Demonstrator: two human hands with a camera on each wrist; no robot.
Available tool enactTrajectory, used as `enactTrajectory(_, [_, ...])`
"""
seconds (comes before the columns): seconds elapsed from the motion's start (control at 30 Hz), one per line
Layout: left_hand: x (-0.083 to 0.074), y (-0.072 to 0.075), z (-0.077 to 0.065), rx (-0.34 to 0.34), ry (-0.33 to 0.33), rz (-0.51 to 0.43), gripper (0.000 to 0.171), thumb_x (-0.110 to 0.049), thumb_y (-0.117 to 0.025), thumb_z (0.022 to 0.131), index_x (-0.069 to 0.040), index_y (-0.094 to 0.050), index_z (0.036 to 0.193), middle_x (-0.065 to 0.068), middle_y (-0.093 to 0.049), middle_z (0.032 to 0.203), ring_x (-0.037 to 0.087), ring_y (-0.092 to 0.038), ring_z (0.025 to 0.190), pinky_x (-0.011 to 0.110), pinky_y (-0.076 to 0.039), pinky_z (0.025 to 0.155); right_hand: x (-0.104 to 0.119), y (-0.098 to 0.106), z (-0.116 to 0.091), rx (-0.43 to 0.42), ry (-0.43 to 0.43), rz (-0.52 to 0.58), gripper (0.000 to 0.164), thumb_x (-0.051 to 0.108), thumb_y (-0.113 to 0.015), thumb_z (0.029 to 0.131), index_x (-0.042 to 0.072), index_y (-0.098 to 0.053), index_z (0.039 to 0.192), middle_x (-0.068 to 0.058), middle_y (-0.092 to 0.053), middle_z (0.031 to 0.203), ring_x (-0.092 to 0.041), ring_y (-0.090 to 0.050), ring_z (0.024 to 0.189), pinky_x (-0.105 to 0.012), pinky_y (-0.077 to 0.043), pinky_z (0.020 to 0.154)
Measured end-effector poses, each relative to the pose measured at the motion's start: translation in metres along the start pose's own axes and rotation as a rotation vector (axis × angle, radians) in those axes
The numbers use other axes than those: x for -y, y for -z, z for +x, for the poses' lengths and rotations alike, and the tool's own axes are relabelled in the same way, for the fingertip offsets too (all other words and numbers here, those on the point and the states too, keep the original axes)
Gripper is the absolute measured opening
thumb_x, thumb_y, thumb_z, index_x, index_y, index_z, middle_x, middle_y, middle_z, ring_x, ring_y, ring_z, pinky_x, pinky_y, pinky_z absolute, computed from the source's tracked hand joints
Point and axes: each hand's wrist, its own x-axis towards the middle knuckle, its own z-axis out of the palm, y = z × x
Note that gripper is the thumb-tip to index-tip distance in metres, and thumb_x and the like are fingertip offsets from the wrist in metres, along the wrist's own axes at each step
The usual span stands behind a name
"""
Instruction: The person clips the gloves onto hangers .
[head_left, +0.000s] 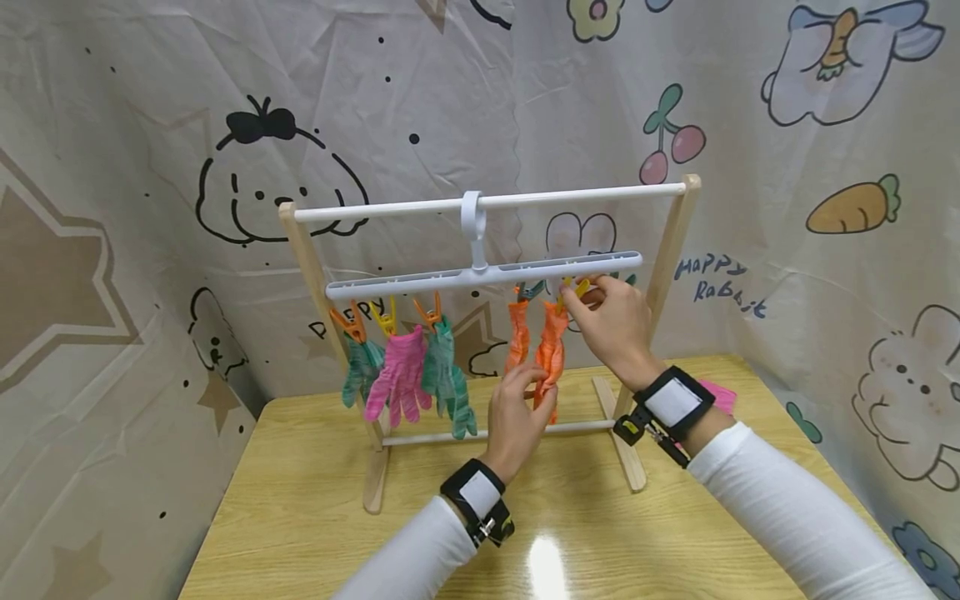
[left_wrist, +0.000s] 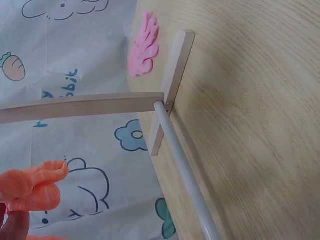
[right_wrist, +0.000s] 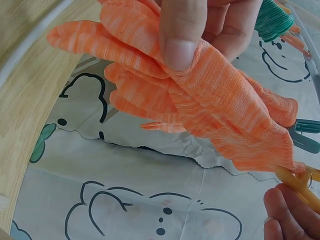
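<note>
My left hand point(head_left: 517, 421) holds an orange knit glove point(head_left: 551, 346) by its finger end, the thumb lying across the fabric in the right wrist view. At the glove's cuff, my right hand point(head_left: 617, 325) pinches a yellow clothespin point(head_left: 582, 288) just under the hanger bar. The clothespin point(right_wrist: 295, 184) bites the cuff edge in the right wrist view. Just left hangs another orange glove point(head_left: 517, 333), clipped by a dark green clothespin point(head_left: 530, 291). The left wrist view catches only part of the orange glove point(left_wrist: 37, 190).
A pale hanger point(head_left: 420, 285) hooks over the white rod point(head_left: 390, 207) of a wooden rack point(head_left: 671, 242). On its left side hang a pink glove point(head_left: 401, 371) and green gloves point(head_left: 447, 375) from orange and yellow clothespins. Something pink, glove-like point(left_wrist: 145, 47), lies on the table behind the rack's right foot.
</note>
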Motion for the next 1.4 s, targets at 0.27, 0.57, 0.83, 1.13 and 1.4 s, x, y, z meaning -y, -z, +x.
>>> enactTrajectory(0.27, [0.003,0.0,-0.003,0.031,0.031,-0.021,0.018,-0.01,-0.075,0.09,-0.003,-0.074,0.106,0.011,-0.07,0.117,0.026,-0.069,0.104,0.028,-0.062,0.074,-0.002,0.0,0.0,-0.011,-0.008,0.007,0.031,0.035,-0.068,0.096,0.004,-0.071,0.098,-0.015,-0.077,0.081,-0.027,-0.073,0.068,-0.031,-0.046,0.049])
enactTrajectory(0.57, [0.007,0.0,-0.006,0.039,0.033,0.014,0.016,-0.016,-0.076,0.09,-0.009,-0.074,0.103,0.005,-0.072,0.11,0.022,-0.071,0.096,0.029,-0.061,0.077,-0.001,0.0,-0.001,-0.006,-0.033,0.009,0.031,0.036,-0.065,0.097,0.006,-0.07,0.1,-0.014,-0.078,0.084,-0.027,-0.073,0.069,-0.03,-0.045,0.05])
enactTrajectory(0.83, [0.008,0.002,-0.009,0.047,0.048,0.036,0.016,-0.02,-0.076,0.09,-0.011,-0.075,0.103,0.003,-0.074,0.109,0.019,-0.072,0.094,0.029,-0.061,0.078,0.0,-0.002,-0.001,-0.003,-0.033,0.021,0.03,0.036,-0.065,0.097,0.007,-0.07,0.101,-0.014,-0.078,0.085,-0.026,-0.073,0.068,-0.03,-0.046,0.049])
enactTrajectory(1.13, [0.009,0.003,-0.011,0.065,0.068,0.028,0.016,-0.019,-0.076,0.089,-0.012,-0.074,0.104,0.003,-0.073,0.112,0.023,-0.073,0.094,0.033,-0.062,0.077,-0.002,-0.002,-0.001,-0.027,-0.022,0.029,0.027,0.035,-0.067,0.096,0.008,-0.069,0.095,-0.013,-0.078,0.084,-0.025,-0.073,0.068,-0.029,-0.045,0.05])
enactTrajectory(1.4, [0.009,0.003,-0.011,0.087,0.09,0.024,0.018,-0.02,-0.076,0.09,-0.012,-0.074,0.105,0.006,-0.073,0.116,0.023,-0.074,0.094,0.038,-0.062,0.078,-0.001,-0.002,-0.002,-0.029,-0.015,0.011,0.03,0.036,-0.069,0.095,0.007,-0.07,0.093,-0.013,-0.078,0.083,-0.025,-0.074,0.07,-0.029,-0.045,0.051])
